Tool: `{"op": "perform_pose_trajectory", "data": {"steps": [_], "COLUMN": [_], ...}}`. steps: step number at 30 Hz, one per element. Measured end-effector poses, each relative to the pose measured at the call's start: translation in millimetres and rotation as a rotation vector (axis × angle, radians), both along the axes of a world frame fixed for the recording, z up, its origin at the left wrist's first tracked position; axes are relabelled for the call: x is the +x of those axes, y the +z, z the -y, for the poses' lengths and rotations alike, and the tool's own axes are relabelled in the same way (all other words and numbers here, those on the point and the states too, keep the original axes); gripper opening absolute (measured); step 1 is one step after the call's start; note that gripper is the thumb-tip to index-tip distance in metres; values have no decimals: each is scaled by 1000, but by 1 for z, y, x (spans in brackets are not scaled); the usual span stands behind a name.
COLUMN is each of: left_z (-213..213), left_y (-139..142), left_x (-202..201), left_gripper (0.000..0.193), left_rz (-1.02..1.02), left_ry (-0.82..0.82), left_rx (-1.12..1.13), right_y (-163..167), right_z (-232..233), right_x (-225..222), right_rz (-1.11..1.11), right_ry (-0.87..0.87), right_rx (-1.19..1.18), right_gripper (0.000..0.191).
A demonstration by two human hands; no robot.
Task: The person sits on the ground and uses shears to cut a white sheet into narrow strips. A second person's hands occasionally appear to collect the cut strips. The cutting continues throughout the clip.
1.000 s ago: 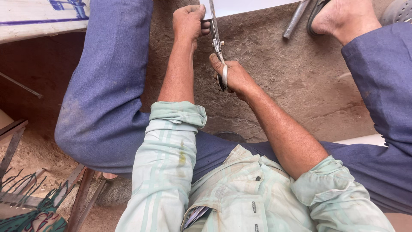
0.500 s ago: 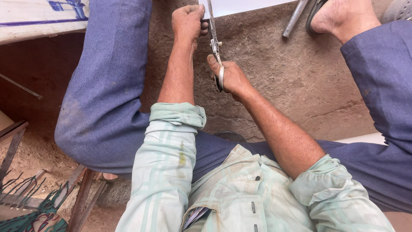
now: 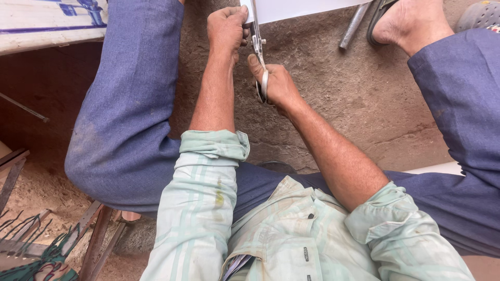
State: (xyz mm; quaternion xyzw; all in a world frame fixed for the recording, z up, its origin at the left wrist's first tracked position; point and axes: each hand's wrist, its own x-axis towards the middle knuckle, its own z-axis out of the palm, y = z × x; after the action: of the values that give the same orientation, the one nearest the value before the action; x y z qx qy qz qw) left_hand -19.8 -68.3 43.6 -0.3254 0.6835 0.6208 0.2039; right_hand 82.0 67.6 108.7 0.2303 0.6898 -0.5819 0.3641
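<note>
Looking down past my pale green shirt and blue trousers, I see both forearms reach out over the rough stone floor. My right hand is wrapped tight around the handles of metal shears, blades pointing away from me. Just beyond, my left hand pinches the near edge of a white sheet at the top of the view. Whether the blades have bitten into the sheet I cannot quite tell. A sandalled foot rests farther right.

I see a metal rod on the rough ground (beside a sandal), plus a painted board.
</note>
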Motion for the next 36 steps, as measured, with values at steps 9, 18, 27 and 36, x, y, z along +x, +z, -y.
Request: {"op": "perform_pose_trajectory", "data": {"steps": [9,18,27,36], "left_z": [0,-1,3,3], "left_y": [11,27,33,-4], "left_x": [-2,-5,-5,-4], "left_gripper": [16,15,16,12], "left_rz": [-36,-52,-24,-108], "left_ry": [5,33,2,18], "left_rx": [20,71,43,110], "right_y": [-1,-6,-5,-3], "right_z": [1,3,3,0], "right_x": [-6,-32,-43,-60], "right_rz": [-59,-98,-58,-89], "right_ry": [7,-25,-39,-146], "right_rx": [29,-37,-31,-47], "right_gripper": [72,71,68,61]}}
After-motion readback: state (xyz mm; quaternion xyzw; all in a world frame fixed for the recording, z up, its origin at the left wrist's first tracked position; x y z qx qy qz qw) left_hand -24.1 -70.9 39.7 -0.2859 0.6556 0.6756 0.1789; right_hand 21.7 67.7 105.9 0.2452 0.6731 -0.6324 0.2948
